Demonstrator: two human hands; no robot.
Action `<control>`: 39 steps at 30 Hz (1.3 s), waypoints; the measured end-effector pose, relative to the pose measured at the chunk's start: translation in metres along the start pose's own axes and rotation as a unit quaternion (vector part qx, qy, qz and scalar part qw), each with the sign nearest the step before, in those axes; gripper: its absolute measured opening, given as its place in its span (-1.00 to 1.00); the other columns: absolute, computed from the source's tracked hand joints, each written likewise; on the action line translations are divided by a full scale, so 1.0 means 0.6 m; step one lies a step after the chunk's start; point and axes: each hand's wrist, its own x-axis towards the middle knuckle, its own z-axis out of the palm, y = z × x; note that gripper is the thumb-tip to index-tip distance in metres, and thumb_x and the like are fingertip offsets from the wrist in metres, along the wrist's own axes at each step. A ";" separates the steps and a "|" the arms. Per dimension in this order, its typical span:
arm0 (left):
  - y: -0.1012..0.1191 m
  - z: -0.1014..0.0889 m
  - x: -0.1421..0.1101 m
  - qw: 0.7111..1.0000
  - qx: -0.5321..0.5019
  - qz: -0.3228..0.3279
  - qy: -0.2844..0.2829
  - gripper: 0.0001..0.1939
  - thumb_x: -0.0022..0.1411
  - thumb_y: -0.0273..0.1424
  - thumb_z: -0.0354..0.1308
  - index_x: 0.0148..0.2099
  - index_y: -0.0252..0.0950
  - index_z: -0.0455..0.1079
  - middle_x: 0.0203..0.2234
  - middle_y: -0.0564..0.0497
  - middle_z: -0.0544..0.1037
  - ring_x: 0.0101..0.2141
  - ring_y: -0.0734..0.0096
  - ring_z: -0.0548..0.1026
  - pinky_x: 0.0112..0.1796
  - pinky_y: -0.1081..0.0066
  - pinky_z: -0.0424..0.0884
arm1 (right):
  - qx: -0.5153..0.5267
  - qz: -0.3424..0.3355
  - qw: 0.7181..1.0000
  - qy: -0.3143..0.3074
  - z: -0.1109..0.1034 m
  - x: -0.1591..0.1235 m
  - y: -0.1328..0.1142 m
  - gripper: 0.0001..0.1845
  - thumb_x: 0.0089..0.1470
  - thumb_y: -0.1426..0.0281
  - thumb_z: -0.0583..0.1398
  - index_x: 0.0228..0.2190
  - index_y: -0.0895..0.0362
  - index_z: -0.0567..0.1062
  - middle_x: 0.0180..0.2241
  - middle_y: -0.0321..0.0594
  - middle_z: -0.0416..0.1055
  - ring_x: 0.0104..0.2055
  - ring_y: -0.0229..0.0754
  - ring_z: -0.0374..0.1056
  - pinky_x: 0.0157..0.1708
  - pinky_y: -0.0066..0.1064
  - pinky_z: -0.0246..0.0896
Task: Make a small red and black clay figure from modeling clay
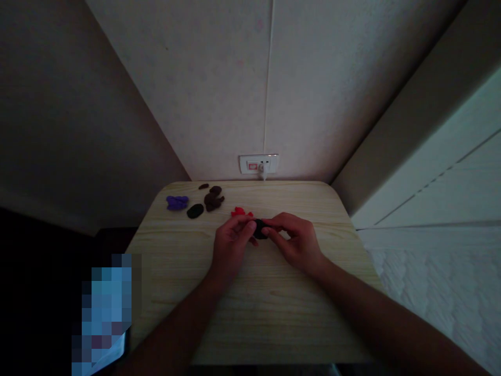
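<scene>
Between my two hands, a small flattened black piece that looks like modelling clay (259, 230) is held a little above the table. My left hand (234, 241) pinches its left edge between thumb and fingers. On the other side, my right hand (295, 237) grips the right edge with thumb and forefinger. Just beyond my left fingers lies a red clay-like piece (241, 211), partly covered by them. Farther left sit a flat black oval (195, 211), several brown lumps (213, 200) and a purple lump (177, 202).
The pale wooden table (242, 324) has rounded far corners and meets the wall. A white wall socket (258, 164) with a plug in it is just above the far edge. A blurred-out lit screen (111, 313) stands at the lower left. White quilted bedding (434, 292) lies to the right.
</scene>
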 end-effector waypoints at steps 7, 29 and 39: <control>0.002 0.003 -0.001 1.000 0.023 0.004 -0.008 -0.77 0.13 -0.28 0.42 -0.21 -0.32 0.59 -0.33 -0.05 0.65 -0.41 0.40 0.58 -0.49 0.50 0.52 | 0.023 0.033 0.999 0.008 0.004 -0.002 0.004 -0.80 0.19 0.36 0.33 -0.12 0.08 0.66 -0.37 -0.19 0.58 -0.36 -0.19 0.49 -0.32 -0.35 0.43; 0.001 0.004 0.000 1.000 -0.026 -0.011 0.004 -0.78 0.15 -0.29 0.41 -0.20 -0.31 0.59 -0.33 -0.04 0.65 -0.39 0.40 0.58 -0.47 0.49 0.53 | 0.089 0.121 0.988 0.022 0.013 -0.004 0.011 -0.72 0.17 0.26 0.34 -0.11 0.11 0.61 -0.34 -0.17 0.62 -0.35 -0.17 0.54 -0.30 -0.36 0.50; -0.001 0.002 0.000 0.999 -0.028 0.001 0.020 -0.80 0.08 -0.37 0.44 -0.24 -0.29 0.56 -0.27 -0.03 0.63 -0.24 0.35 0.60 -0.22 0.40 0.54 | 0.093 0.150 0.984 -0.010 0.013 -0.002 0.011 -0.76 0.11 0.20 0.37 -0.27 0.10 0.62 -0.39 -0.18 0.61 -0.38 -0.14 0.51 -0.35 -0.33 0.45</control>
